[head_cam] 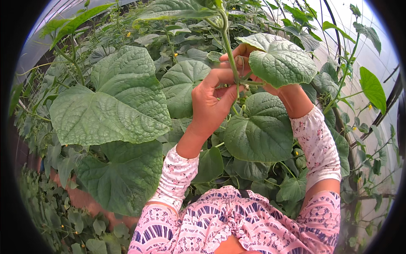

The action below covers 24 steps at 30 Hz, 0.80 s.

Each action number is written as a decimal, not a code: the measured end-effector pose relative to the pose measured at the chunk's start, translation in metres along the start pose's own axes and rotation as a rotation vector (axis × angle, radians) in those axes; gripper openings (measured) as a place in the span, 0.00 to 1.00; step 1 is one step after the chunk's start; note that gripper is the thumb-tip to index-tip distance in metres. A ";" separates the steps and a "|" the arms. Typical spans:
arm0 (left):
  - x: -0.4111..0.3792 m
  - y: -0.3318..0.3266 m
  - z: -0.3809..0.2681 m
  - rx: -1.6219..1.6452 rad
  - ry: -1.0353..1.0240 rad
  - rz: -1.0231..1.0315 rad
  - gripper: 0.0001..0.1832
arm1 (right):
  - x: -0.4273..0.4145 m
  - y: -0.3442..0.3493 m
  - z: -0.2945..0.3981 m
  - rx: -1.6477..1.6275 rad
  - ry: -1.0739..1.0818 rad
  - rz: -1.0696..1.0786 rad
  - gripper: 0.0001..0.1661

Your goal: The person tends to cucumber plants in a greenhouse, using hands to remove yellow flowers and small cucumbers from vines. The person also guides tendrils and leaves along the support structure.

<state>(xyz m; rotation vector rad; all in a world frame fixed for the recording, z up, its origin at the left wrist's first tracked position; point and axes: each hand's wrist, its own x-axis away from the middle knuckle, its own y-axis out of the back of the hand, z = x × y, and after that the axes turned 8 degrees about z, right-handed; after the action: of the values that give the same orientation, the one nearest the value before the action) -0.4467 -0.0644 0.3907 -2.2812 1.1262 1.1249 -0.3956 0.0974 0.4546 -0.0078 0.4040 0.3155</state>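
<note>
A cucumber vine stem [230, 54] rises upright before me, with a leafy shoot tip at the top of the view. My left hand [210, 98] pinches the stem at a node, thumb and forefinger meeting beside a leaf stalk [252, 83]. Behind the same stem, my right hand [242, 58] has its fingers curled near a thin strand, perhaps a tendril. A broad cucumber leaf [284, 60] covers much of that hand, so its grip is partly hidden. Below both hands hangs another large leaf [260, 127].
Big cucumber leaves [111, 101] crowd the left side. Dense vines with small yellow flowers fill the background. Plastic greenhouse sheeting [377, 133] curves along the right, with dark frame bars [388, 103]. Bare reddish soil [81, 193] shows at lower left.
</note>
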 end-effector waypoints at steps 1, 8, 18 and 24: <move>-0.001 0.002 -0.002 0.044 0.019 0.005 0.12 | -0.002 -0.002 0.004 -0.137 -0.051 0.117 0.17; -0.002 0.013 -0.005 0.029 0.180 0.014 0.12 | -0.003 0.001 -0.011 -0.063 0.020 0.054 0.27; -0.031 0.006 -0.036 -0.386 0.123 0.190 0.21 | 0.030 0.003 -0.004 0.134 -0.118 -0.113 0.16; -0.027 0.014 0.006 -0.187 0.294 0.153 0.16 | 0.043 -0.004 -0.026 0.252 -0.154 -0.314 0.10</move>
<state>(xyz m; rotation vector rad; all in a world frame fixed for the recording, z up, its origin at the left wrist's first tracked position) -0.4705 -0.0561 0.4083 -2.6082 1.3771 1.0082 -0.3673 0.1047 0.4136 0.1971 0.2816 -0.0460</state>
